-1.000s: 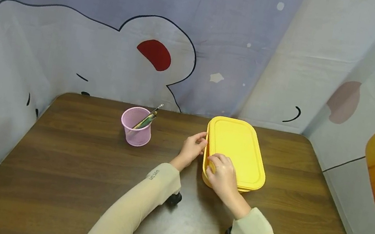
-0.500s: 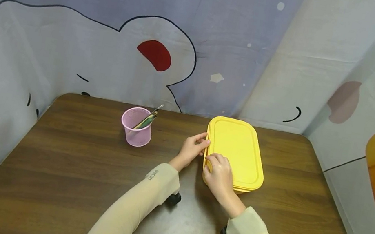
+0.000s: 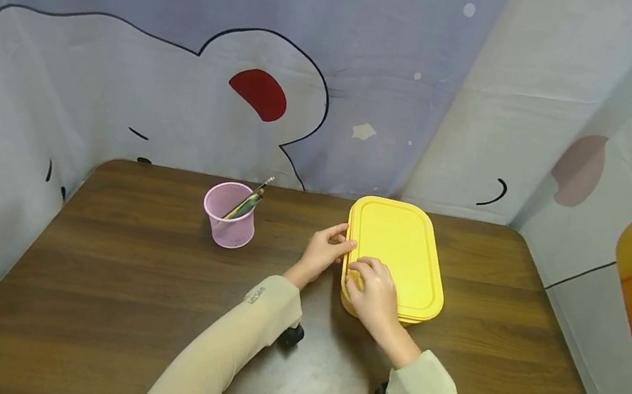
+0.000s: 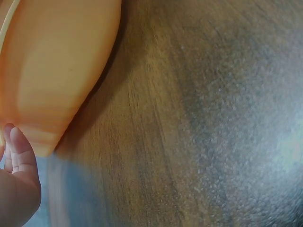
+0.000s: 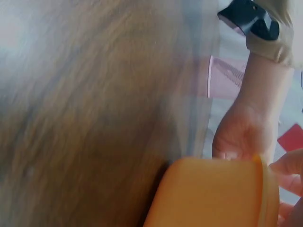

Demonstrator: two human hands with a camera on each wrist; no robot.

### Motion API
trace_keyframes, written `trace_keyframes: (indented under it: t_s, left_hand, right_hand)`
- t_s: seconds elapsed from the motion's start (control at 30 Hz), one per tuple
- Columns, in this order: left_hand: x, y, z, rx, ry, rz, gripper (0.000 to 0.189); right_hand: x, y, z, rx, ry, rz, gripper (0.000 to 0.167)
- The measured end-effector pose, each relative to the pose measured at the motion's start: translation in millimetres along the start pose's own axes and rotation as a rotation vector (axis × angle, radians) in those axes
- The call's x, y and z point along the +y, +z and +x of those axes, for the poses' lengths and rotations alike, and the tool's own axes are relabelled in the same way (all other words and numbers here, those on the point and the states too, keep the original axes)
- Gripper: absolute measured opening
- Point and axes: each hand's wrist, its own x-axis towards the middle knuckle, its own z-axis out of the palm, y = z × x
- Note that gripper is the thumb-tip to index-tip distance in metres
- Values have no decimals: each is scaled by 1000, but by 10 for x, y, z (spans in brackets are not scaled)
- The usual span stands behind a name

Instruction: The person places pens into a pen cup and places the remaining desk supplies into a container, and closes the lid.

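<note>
A rectangular yellow plastic box [image 3: 350, 307] stands at the back of the table under its yellow lid [image 3: 403, 253]. My left hand [image 3: 320, 252] is at the box's left long side, its thumb on the lid's edge and its fingers against the rim. Nearer the front corner, my right hand [image 3: 376, 298] has curled fingers pinching the same left edge of the lid. In the left wrist view, the thumb and fingertips of the left hand [image 4: 21, 179] meet the rim. The right wrist view shows the lid's edge [image 5: 267, 189] beside the right hand's fingers [image 5: 289, 163]. What the box contains is hidden.
A pink mesh pen cup [image 3: 232, 232] holding several pencils or pens [image 3: 245, 205] stands to the left of the box. Behind the brown wooden table [image 3: 117, 296] hangs a printed curtain [image 3: 373, 81], close to the table's back edge.
The lid has shifted slightly left, narrowing the gap along the box's left rim. My left thumb has come onto the lid's edge. The right hand went a little left, then slightly back.
</note>
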Motion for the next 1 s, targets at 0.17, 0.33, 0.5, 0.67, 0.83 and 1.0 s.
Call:
trace_keyframes:
  t_s: [0.17,0.33,0.5,0.67,0.83,1.0]
  left_hand:
    - [7,1,4,0,-16,12,53]
    - [2,0,2,3,-16,12,51]
    - [12,-7,-9,-2,-20,17,52]
    - [17,-11,-10,-3,-21,28,52]
    - [10,-5,-7,-10,-25,18,52]
    - [24,-13,-11,-20,-32,12,53]
  right_hand:
    - [179,-106,3,-50,70,25,16]
    - [422,-255,7,-120,182,43,25]
    - [656,-405,12,-168,294,31,35]
    - [853,-503,-9,-243,440,65,50]
    - [968,-531,-47,-325,550,153,63]
    - [986,-533,-57,-312,572,194,63]
